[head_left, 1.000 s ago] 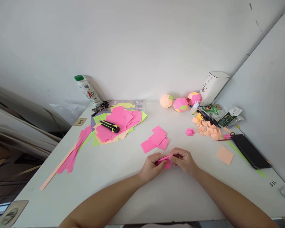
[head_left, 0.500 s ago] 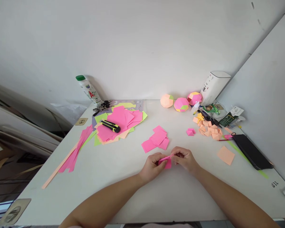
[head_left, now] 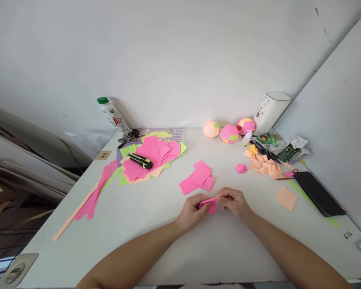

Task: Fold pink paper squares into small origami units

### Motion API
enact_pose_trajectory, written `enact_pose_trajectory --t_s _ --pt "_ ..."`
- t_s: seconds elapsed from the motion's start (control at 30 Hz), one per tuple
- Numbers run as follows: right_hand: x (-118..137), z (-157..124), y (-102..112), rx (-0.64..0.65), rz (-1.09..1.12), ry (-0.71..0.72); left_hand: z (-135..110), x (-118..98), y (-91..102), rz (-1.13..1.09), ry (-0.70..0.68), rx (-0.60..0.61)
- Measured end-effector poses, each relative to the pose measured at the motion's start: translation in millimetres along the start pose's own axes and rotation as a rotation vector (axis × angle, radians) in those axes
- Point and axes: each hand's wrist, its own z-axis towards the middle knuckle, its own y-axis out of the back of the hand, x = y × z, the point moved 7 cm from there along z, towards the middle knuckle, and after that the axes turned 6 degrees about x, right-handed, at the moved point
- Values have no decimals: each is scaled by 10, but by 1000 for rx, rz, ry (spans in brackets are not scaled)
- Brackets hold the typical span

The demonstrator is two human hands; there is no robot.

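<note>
Two bare hands in shot: left hand (head_left: 194,208) & right hand (head_left: 234,202), both uncovered, nails too small to read. Forearms bare as well, L & R alike, wrist to approx. the elbow. Both arms come in over the near edge of the white flat-topped table (head_left: 156,228). Upper arms are cut off by the frame, so clothing can't be told from here.

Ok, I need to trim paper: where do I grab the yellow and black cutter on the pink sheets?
Probably from above, pinching the long sides of the cutter at mid-body: it lies flat and slantwise on the paper pile, its top free. Which end holds the blade is not clear.
</note>
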Motion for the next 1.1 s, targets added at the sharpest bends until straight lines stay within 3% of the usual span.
enact_pose_trajectory --t_s 0.37,0.63,0.83,1.1 --pt "30 -39 -83 83 -98 56 10 45 -12 -80 27 27" --pt "27 -45 -85 24 -116 -19 8 80 -28 -204 41 13" --pt "4 -52 -150 71 -157 0 6 -2 -90 -250 3 95" --pt "-10 -51 -126 72 -126 -6 4 62 -53 -243 15 49"
